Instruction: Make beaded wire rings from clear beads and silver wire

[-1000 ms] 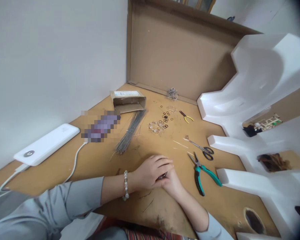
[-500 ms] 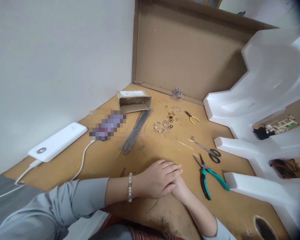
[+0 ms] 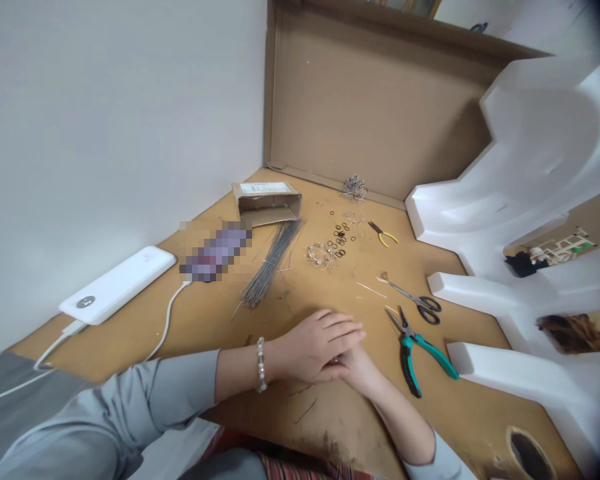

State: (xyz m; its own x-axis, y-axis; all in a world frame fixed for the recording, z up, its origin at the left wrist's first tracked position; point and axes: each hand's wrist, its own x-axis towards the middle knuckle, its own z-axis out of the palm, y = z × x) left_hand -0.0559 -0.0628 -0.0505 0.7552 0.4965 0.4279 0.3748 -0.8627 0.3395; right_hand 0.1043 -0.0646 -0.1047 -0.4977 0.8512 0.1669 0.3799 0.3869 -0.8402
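My left hand (image 3: 317, 347), with a clear beaded bracelet (image 3: 261, 365) on the wrist, lies palm down across my right hand (image 3: 355, 365). Its fingers are stretched out over the right one. Most of the right hand's fingers are hidden underneath, so I cannot see how they are bent. A tiny shiny spot shows between the two hands, too small to name. To the right lie green-handled long-nose pliers (image 3: 414, 343), apart from both hands. Beyond the hands are a bundle of thin grey wires (image 3: 267, 270) and a ring of clear beads on wire (image 3: 321, 255).
Black-handled scissors (image 3: 427, 307), yellow-handled pliers (image 3: 383, 233), several small dark rings (image 3: 341, 235) and a wire tangle (image 3: 354, 188) lie farther back. An open cardboard box (image 3: 269, 200), a white power bank (image 3: 119, 285) and its cable stand left. White foam packing (image 3: 500, 373) borders the right side.
My hands have shifted slightly, and the left hand has tilted a little on the right, opening a small gap at its thumb. The things on the table have not moved.
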